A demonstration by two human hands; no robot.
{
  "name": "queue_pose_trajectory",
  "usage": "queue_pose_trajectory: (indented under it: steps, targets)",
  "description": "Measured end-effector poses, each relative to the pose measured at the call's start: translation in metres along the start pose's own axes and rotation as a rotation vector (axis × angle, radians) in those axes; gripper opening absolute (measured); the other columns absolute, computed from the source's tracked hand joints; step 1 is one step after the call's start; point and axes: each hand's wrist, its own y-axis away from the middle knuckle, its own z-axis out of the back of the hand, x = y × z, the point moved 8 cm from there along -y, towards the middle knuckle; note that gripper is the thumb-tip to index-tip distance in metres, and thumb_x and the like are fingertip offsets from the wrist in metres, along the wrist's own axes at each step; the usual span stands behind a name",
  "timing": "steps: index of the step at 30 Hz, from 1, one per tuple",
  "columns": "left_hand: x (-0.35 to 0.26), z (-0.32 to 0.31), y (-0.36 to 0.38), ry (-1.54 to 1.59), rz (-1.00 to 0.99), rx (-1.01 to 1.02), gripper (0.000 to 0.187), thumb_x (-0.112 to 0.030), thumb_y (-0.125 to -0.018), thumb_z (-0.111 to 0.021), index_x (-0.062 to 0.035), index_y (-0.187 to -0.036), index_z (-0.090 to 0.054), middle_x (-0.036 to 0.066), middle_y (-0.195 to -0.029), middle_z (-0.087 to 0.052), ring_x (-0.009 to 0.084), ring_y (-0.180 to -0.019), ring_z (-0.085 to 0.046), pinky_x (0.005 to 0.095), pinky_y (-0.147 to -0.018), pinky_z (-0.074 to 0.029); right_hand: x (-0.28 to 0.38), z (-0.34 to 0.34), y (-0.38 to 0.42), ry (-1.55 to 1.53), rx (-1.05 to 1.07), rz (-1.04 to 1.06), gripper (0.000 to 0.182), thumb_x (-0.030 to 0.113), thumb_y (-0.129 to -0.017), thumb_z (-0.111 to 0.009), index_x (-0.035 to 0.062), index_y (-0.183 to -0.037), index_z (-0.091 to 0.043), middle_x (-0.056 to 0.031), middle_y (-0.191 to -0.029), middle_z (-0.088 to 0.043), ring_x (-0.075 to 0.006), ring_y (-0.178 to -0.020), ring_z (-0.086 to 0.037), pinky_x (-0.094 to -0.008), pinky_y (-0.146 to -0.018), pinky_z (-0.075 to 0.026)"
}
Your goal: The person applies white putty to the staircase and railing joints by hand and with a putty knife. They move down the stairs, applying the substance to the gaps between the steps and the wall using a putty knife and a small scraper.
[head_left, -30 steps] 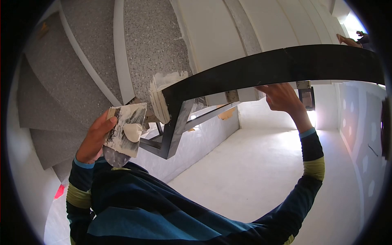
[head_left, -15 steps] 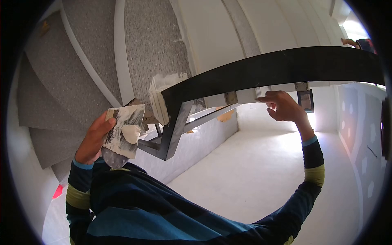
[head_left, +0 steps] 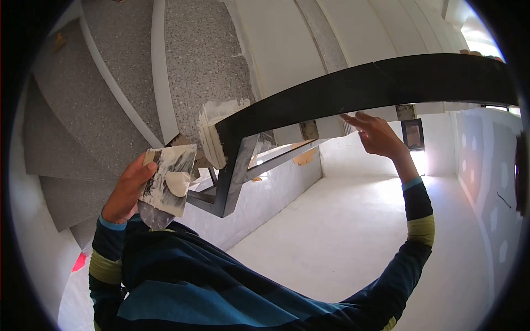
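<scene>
My left hand [head_left: 126, 190] is closed on a flat square plate [head_left: 152, 187] smeared with white filler, its thumb on the near face. A smooth lump of filler [head_left: 178, 183] sits on that plate, and a rounded grey blade-like piece [head_left: 154, 216] shows below it. On the right, my right hand [head_left: 380, 135] reaches up to the lower edge of the black handrail [head_left: 342, 99]. Its front fingers are stretched out, the tips right at that edge, and nothing shows in them. Left of the handrail's post [head_left: 227, 182], pale filler [head_left: 211, 132] is spread in streaks on the stair edge.
Grey speckled stairs [head_left: 118, 71] curve down the left, with white edge strips [head_left: 160, 83] between them. Below the handrail lies a pale floor [head_left: 320, 231]. A patched wall [head_left: 480, 160] stands at right, and part of another person's hand [head_left: 470, 52] shows beyond the handrail.
My right hand has moved slightly left and up, its fingers now stretched to the handrail's lower edge. The other person has mostly slipped from sight. My left hand still holds the plate.
</scene>
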Motion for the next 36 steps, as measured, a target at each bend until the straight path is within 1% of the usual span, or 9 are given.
queue_pose_trajectory:
  steps: [4,6,10,12,19,24,28,34,36]
  targets:
    - [0.000,0.001,0.001,0.043,0.002,-0.003,0.044,-0.026,-0.090,-0.047,0.0004,-0.124,-0.039,0.011,-0.114,-0.052,0.0159,-0.102,-0.053,0.0276,-0.088,-0.042,-0.002,0.002,0.013,0.238,-0.143,0.165,0.066,-0.007,-0.070,-0.056,0.0243,-0.128,-0.046,-0.0104,-0.091,-0.054,-0.0227,-0.079,-0.058,-0.0334,-0.069,-0.052]
    - [0.001,0.002,0.001,0.050,0.002,-0.002,0.044,-0.026,-0.090,-0.048,0.0005,-0.124,-0.039,0.011,-0.114,-0.052,0.0159,-0.102,-0.053,0.0275,-0.088,-0.043,-0.001,0.012,0.017,0.112,-0.169,0.144,0.064,-0.006,-0.068,-0.058,0.0213,-0.126,-0.048,-0.0113,-0.097,-0.055,-0.0246,-0.083,-0.058,-0.0333,-0.071,-0.052]
    - [0.002,0.001,0.000,0.049,0.008,0.016,0.045,-0.027,-0.090,-0.048,0.0005,-0.124,-0.039,0.011,-0.113,-0.053,0.0157,-0.102,-0.053,0.0274,-0.088,-0.043,0.008,0.019,0.004,0.044,-0.130,0.074,0.062,-0.005,-0.066,-0.059,0.0183,-0.123,-0.050,-0.0117,-0.101,-0.056,-0.0253,-0.084,-0.059,-0.0325,-0.071,-0.053]
    - [0.003,0.000,0.000,0.040,0.014,0.010,0.045,-0.027,-0.090,-0.048,0.0005,-0.124,-0.039,0.011,-0.113,-0.053,0.0156,-0.102,-0.053,0.0274,-0.087,-0.043,0.015,0.019,0.000,0.033,-0.165,0.166,0.063,-0.004,-0.066,-0.059,0.0179,-0.124,-0.049,-0.0127,-0.102,-0.056,-0.0259,-0.084,-0.060,-0.0329,-0.070,-0.054]
    - [0.002,0.002,0.001,0.008,0.011,0.002,0.045,-0.029,-0.090,-0.048,0.0003,-0.123,-0.039,0.010,-0.112,-0.053,0.0152,-0.101,-0.054,0.0273,-0.087,-0.043,0.010,0.013,-0.004,0.044,-0.135,0.177,0.065,-0.002,-0.066,-0.061,0.0184,-0.126,-0.046,-0.0145,-0.106,-0.055,-0.0266,-0.084,-0.061,-0.0336,-0.067,-0.054]
    - [0.004,0.004,0.001,0.008,0.012,0.002,0.046,-0.030,-0.090,-0.048,0.0005,-0.123,-0.039,0.011,-0.113,-0.053,0.0154,-0.101,-0.054,0.0272,-0.086,-0.044,0.010,0.011,-0.009,0.017,-0.056,0.127,0.064,-0.001,-0.067,-0.061,0.0190,-0.126,-0.047,-0.0141,-0.104,-0.056,-0.0259,-0.080,-0.061,-0.0337,-0.066,-0.054]
    - [0.005,0.005,0.001,0.019,0.018,-0.007,0.046,-0.029,-0.090,-0.048,0.0005,-0.124,-0.038,0.011,-0.113,-0.053,0.0154,-0.102,-0.054,0.0270,-0.087,-0.043,0.014,0.006,-0.001,0.032,-0.083,0.163,0.062,-0.001,-0.068,-0.060,0.0193,-0.125,-0.048,-0.0135,-0.101,-0.056,-0.0252,-0.077,-0.061,-0.0332,-0.064,-0.053]
    - [0.003,0.002,0.000,0.056,0.023,0.005,0.045,-0.027,-0.090,-0.048,0.0002,-0.124,-0.039,0.010,-0.113,-0.053,0.0145,-0.101,-0.053,0.0265,-0.087,-0.042,0.020,-0.005,0.025,-0.036,0.014,0.139,0.055,-0.001,-0.069,-0.058,0.0187,-0.120,-0.054,-0.0096,-0.087,-0.053,-0.0219,-0.067,-0.059,-0.0316,-0.062,-0.053]
    - [0.003,0.003,-0.001,0.047,0.021,0.011,0.045,-0.027,-0.090,-0.048,0.0003,-0.124,-0.039,0.010,-0.113,-0.053,0.0145,-0.101,-0.053,0.0265,-0.087,-0.042,0.020,-0.009,0.032,-0.229,0.017,0.139,0.053,0.000,-0.070,-0.059,0.0186,-0.119,-0.055,-0.0080,-0.082,-0.051,-0.0210,-0.066,-0.058,-0.0313,-0.061,-0.052]
